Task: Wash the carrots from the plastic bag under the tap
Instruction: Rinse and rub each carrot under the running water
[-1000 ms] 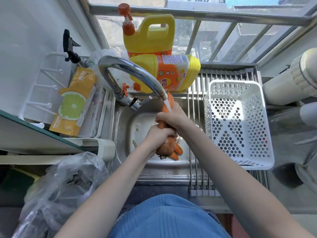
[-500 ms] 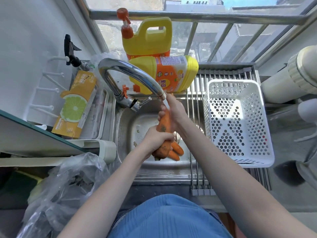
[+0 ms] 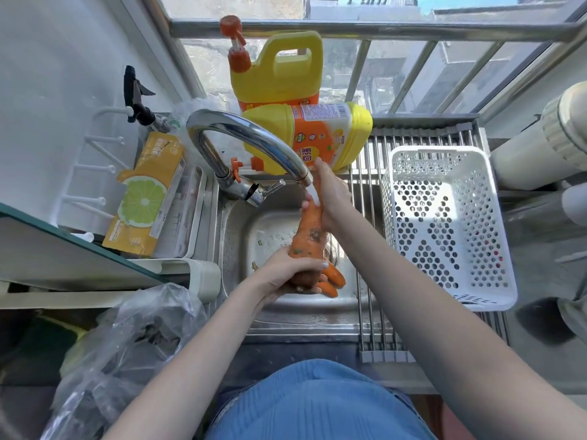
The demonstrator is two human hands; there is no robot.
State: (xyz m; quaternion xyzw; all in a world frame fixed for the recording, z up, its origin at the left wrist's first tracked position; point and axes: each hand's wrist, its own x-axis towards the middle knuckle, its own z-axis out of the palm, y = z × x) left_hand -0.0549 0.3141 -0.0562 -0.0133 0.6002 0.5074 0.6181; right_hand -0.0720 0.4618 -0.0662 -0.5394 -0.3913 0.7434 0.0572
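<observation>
Presently, left hand (image 3: 286, 274) clasped the thick end of the carrot (image 3: 309, 231) at frame centre; right hand (image 3: 330, 193) curled round its tip, tilting it into the tap (image 3: 247, 134) stream, probably to rinse soil downward. Spare carrots (image 3: 335, 277) lay in the sink (image 3: 235, 227).

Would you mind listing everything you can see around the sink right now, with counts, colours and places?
Carrot: one, orange with dark specks, held under the tap stream.
Smaller carrots: at least two, orange, in the sink.
Tap: one, chrome, water running.
Sink: one, steel.
Detergent jugs: two, yellow; one upright, one lying on its side.
Basket: one, white, perforated, on the drying rack.
Drying rack: one, steel, right of the sink.
Plastic bag: one, clear, lower left.
Lime-print packet: one, orange, left of the sink.
Left hand: gripping the carrot's thick end.
Right hand: on its thin end.
</observation>
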